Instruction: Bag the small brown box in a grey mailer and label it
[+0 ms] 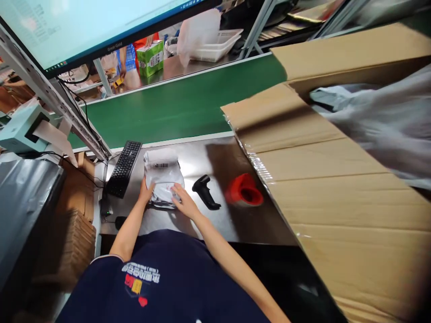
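Observation:
A white plastic mailer bag (164,174) lies on the metal worktable, with a printed label on its upper part. My left hand (147,192) grips its left edge, the thumb on top and the fingers along the side. On the lower right part of the bag rests my right hand (182,200), its fingers stretched out and slightly apart. Just right of that hand a black barcode scanner (206,193) lies on the table. Farther right sits a red roll of tape (244,190), somewhat blurred.
A black keyboard (124,167) lies left of the bag. A monitor (101,27) hangs above. Behind the table runs a green conveyor belt (161,107). A large open cardboard box (336,193) fills the right side. A label printer (25,128) stands at left.

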`<action>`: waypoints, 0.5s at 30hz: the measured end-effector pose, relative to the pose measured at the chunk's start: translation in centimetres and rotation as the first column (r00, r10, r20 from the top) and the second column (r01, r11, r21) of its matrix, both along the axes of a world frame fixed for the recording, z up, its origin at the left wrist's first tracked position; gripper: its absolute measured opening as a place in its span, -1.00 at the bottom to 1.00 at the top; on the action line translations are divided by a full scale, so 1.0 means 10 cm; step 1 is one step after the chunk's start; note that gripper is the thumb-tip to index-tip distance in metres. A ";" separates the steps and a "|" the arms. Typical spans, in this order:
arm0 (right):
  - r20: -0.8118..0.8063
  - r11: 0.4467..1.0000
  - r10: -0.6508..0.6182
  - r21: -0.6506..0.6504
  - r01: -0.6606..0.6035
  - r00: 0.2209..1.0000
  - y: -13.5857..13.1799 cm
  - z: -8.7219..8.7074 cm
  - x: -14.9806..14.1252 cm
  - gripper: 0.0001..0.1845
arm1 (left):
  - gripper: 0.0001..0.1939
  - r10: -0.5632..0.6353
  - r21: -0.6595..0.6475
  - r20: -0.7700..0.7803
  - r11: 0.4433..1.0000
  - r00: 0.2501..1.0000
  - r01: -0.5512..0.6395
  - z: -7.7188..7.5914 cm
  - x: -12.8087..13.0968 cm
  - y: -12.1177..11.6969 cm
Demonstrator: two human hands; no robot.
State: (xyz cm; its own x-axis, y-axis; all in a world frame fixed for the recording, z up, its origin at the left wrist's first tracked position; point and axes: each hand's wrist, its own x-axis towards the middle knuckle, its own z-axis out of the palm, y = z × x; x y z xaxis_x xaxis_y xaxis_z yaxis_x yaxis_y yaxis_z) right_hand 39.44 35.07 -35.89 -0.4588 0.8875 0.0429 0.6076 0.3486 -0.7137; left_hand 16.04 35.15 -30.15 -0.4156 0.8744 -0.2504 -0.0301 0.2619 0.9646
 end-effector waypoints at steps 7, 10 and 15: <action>0.069 0.758 -0.642 -0.090 0.646 0.763 0.03 -0.24 0.62 -0.17 | -0.65 0.127 0.027 -0.227 0.992 0.966 -0.124 0.08 -0.31 -1.13; 0.216 0.767 -0.594 -0.139 0.626 0.775 0.16 -0.25 0.62 -0.12 | -0.70 0.182 0.032 -0.328 0.983 0.927 -0.181 -0.03 -0.32 -1.79; 0.256 0.733 -0.652 -0.030 0.680 0.714 0.43 -0.27 0.52 -0.22 | -0.70 0.093 -0.041 -0.343 0.993 0.935 -0.114 -0.25 -0.25 -2.39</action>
